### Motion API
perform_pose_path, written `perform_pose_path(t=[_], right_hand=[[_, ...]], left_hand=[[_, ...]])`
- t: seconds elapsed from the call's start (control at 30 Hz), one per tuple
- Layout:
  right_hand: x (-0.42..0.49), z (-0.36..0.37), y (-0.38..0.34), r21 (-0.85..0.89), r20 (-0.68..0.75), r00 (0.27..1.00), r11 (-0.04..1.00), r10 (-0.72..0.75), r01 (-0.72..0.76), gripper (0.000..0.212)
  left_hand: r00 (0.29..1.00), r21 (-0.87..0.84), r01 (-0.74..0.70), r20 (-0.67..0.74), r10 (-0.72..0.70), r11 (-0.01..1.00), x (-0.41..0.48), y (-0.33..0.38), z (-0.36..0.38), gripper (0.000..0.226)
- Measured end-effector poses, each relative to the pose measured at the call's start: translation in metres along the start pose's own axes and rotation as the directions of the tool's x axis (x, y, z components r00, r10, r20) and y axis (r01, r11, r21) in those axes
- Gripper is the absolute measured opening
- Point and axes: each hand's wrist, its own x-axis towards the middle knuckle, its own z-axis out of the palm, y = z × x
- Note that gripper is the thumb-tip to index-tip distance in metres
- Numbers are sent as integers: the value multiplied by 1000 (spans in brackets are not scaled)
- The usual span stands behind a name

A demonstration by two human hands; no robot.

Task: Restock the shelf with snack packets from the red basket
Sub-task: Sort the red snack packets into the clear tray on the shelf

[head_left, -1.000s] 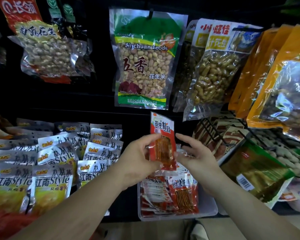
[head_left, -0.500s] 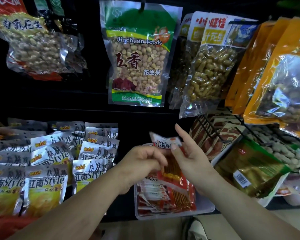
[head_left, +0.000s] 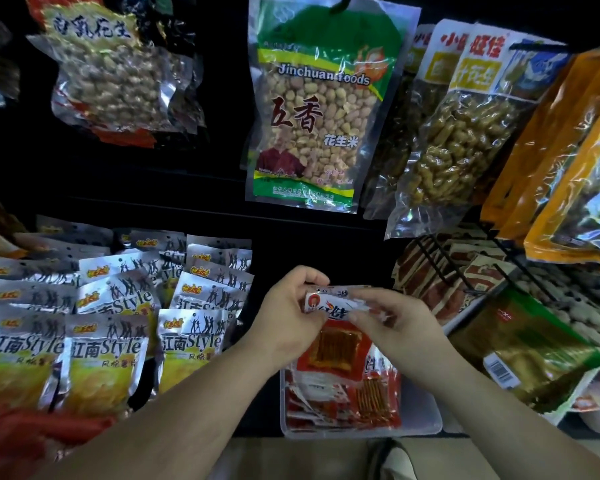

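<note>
Left hand [head_left: 288,306] and right hand [head_left: 395,320], close together, each pinch the top edge of the red packet [head_left: 336,344]; its long axis hangs downward over the clear tray [head_left: 425,415] just below, with both hands equally near.

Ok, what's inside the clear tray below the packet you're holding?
The clear tray holds overlapping red stick-snack packets. The held packet, pinched by the left hand and right hand, covers the tray's back part, so its contents there cannot be seen.
</note>
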Motion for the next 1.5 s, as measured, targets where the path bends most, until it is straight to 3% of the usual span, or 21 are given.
perform_pose_path(t=[0.07, 0.2, 0.3, 0.47, 0.53, 0.63, 0.7, 0.8, 0.87, 0.97, 1.03, 1.13, 1.23, 1.3, 1.37, 1.5], right_hand=[[3, 10, 5, -84, 47, 998, 996, 28, -24, 11], [29, 28, 21, -91, 40, 995, 992, 90, -87, 27], [53, 44, 45, -86, 70, 984, 984, 163, -156, 19], [65, 82, 82, -127, 177, 960, 973, 216, -195, 27], [61, 93, 100, -197, 265, 918, 949, 295, -248, 19], [55, 100, 120, -255, 455, 784, 905, 422, -339, 22], [60, 101, 124, -241, 494, 763, 909, 416, -340, 22], [82, 106, 125, -211, 294, 886, 929, 358, -305, 18], [100, 111, 126, -257, 110, 965, 945, 239, -205, 35], [117, 123, 129, -445, 50, 985, 887, 163, -124, 61], [121, 131, 132, -491, 20, 975, 851, 222, -184, 52], [122, 132, 135, -482, -34, 987, 862, 159, -156, 18], [127, 125, 132, -386, -76, 996, 920, 38, -64, 15], [131, 116, 118, -148, -83, 994, 985, 76, -88, 23], [134, 104, 98, 96, -53, 985, 982, 166, -161, 33], [122, 72, 53, 203, 9, 998, 977, 65, -65, 44]], left_hand=[[1000, 42, 5, -8, -4, 999, 1, -10, -2, 41], [988, 55, 81, -134, -73, 995, 13, -32, -11, 42], [950, -32, 172, -258, -175, 985, 28, -47, -19, 44], [946, -11, 244, -218, -240, 970, 38, -71, -22, 58], [941, 7, 278, -204, -270, 961, 40, -79, -21, 63], [935, 19, 305, -198, -295, 952, 42, -88, -19, 63], [934, 23, 311, -194, -301, 950, 43, -89, -16, 59], [931, 13, 304, -215, -294, 953, 44, -90, -11, 55], [921, 12, 310, -252, -297, 951, 44, -89, -11, 60], [913, 33, 310, -290, -288, 950, 45, -87, -14, 63], [916, 47, 307, -285, -282, 950, 45, -85, -17, 63], [917, 63, 316, -275, -288, 947, 43, -85, -22, 60], [919, 61, 303, -285, -274, 951, 43, -83, -26, 52], [922, 64, 278, -296, -248, 958, 44, -81, -27, 37], [927, 59, 246, -305, -217, 968, 43, -75, -25, 29], [963, 41, 177, -214, -165, 983, 33, -51, -23, 32]])
